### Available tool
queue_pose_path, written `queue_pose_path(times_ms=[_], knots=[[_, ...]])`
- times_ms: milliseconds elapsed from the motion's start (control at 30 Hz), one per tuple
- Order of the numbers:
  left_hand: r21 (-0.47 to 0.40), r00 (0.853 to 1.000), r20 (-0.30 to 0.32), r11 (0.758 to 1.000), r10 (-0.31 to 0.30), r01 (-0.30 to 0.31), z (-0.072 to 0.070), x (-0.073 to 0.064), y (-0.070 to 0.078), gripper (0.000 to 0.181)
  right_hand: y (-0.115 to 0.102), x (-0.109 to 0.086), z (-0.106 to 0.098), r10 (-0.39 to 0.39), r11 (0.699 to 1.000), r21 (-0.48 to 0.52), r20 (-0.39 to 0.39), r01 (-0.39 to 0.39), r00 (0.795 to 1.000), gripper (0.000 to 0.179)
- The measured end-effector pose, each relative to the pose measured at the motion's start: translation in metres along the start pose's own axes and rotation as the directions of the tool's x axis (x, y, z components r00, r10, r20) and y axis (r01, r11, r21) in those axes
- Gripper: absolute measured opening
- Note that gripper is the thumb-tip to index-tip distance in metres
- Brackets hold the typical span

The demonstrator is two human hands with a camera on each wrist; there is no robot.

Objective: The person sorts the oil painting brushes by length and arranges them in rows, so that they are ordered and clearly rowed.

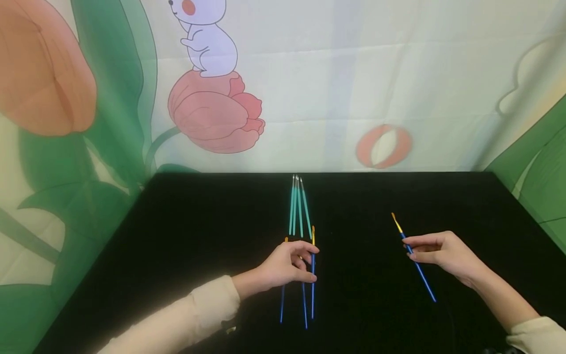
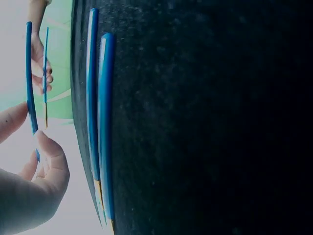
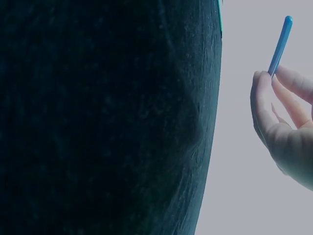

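My left hand (image 1: 286, 263) pinches a blue paintbrush (image 1: 313, 295) between thumb and fingers, its orange bristles pointing away from me. Beneath that hand, two more blue paintbrushes (image 2: 105, 127) lie on the black table; in the head view the hand covers their middles. Off to the right, my right hand (image 1: 446, 255) holds another blue paintbrush (image 1: 424, 281) by thumb and fingertips, tilted with its bristles toward the far left. In the right wrist view only the blue handle end (image 3: 280, 46) shows above the fingers.
Several teal-handled brushes (image 1: 300, 211) lie side by side on the black table (image 1: 199, 221), just beyond the left hand. A printed cloth (image 1: 300, 88) with flowers hangs behind the table's far edge. A small gold-coloured item (image 1: 231, 330) shows beside the left sleeve.
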State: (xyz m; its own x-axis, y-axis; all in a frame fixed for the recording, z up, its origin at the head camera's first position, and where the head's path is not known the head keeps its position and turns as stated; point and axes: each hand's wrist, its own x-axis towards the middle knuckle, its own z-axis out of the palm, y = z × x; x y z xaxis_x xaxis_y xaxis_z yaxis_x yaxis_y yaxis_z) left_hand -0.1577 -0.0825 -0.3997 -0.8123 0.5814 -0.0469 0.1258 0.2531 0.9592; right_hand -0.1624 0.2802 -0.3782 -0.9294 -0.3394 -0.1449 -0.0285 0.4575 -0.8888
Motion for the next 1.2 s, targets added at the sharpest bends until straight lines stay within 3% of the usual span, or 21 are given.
queue_pose_path(times_ms=[333, 633, 967, 1200], knots=[[0.095, 1.0, -0.008, 0.995, 0.001, 0.0, 0.011, 0.009, 0.001, 0.046, -0.006, 0.002, 0.008, 0.006, 0.999, 0.034, 0.007, -0.006, 1.0, 0.046], [0.182, 0.999, -0.019, 0.983, -0.032, 0.035, 0.021, 0.018, -0.007, 0.044, -0.011, 0.007, 0.023, -0.015, 0.997, 0.072, 0.01, 0.014, 1.0, 0.045], [0.302, 0.999, -0.006, 0.952, -0.051, 0.051, 0.026, 0.018, -0.004, 0.045, -0.019, 0.012, 0.049, -0.041, 0.993, 0.115, 0.042, 0.036, 0.998, 0.045], [0.409, 0.998, -0.004, 0.911, -0.055, 0.052, 0.028, 0.019, -0.008, 0.046, -0.021, 0.018, 0.067, -0.042, 0.989, 0.145, 0.117, 0.025, 0.992, 0.041]])
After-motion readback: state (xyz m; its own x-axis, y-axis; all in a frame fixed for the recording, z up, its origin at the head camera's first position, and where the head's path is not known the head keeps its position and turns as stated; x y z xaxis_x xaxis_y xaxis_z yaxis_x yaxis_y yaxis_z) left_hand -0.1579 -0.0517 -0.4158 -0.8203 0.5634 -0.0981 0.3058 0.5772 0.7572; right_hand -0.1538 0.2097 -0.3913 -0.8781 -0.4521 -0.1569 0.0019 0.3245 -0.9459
